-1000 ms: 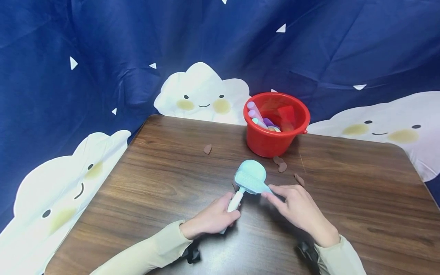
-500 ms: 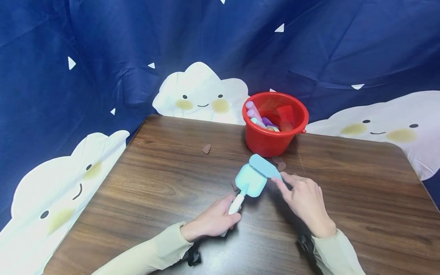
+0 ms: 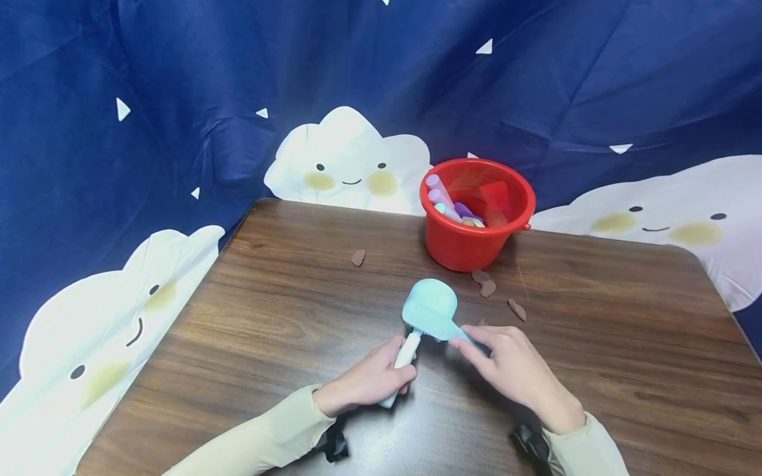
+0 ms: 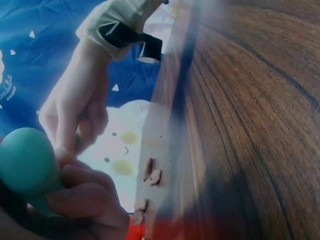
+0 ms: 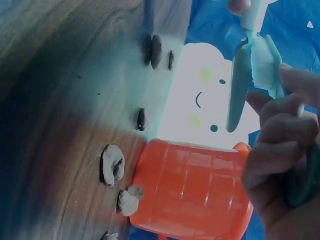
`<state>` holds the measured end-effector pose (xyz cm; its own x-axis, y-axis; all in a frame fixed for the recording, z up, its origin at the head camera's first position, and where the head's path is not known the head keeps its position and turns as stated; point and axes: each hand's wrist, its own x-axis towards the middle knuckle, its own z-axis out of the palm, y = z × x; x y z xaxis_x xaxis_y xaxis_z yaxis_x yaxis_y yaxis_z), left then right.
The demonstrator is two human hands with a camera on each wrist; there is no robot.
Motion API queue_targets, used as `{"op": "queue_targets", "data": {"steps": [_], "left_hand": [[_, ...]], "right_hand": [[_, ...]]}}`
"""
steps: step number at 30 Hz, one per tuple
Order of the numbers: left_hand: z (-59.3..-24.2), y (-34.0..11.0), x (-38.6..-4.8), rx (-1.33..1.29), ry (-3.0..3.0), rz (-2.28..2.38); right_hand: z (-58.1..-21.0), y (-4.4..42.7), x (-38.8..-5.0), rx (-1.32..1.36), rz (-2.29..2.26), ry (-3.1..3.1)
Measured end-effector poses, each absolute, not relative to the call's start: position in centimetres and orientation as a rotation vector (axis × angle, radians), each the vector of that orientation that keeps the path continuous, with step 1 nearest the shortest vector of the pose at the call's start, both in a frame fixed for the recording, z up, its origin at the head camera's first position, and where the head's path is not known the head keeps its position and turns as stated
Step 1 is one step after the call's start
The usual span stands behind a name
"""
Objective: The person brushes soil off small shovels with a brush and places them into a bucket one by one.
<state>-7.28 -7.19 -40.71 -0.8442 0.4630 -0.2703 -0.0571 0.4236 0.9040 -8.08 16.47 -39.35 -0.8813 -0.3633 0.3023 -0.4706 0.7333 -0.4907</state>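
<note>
In the head view my left hand grips the white handle of a light blue toy shovel, held above the table with its blade pointing away. My right hand pinches the handle of a small light blue brush between thumb and fingers. That brush lies across the near part of the blade, close to where the handle joins. The right wrist view shows the brush's short bristles facing the shovel blade. A rounded teal handle end sticks out of my left fist in the left wrist view.
A red bucket holding lilac sticks and other small toys stands behind the shovel. Several brown clay-like bits lie scattered on the wooden table. A dark blue cloth with clouds hangs behind the table.
From the blade's far right edge half a second ago, the brush has come back toward the shovel's handle. The left hand stays nearly in place, and the blade has turned slightly.
</note>
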Motion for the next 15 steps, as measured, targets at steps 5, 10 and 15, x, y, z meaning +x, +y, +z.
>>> {"op": "queue_targets", "data": {"steps": [5,10,15], "left_hand": [[-40.3,-7.1,-7.2,0.38,2.232,1.397],[-39.9,-7.2,-7.3,0.424,2.286,1.354],[-39.6,-7.2,-7.2,0.424,2.267,1.345]], "right_hand": [[-39.1,16.7,-8.1,0.624,0.903,-2.818],[-39.3,17.2,-8.6,0.613,0.759,-2.685],[-39.4,18.0,-9.4,0.477,0.651,-2.596]]}}
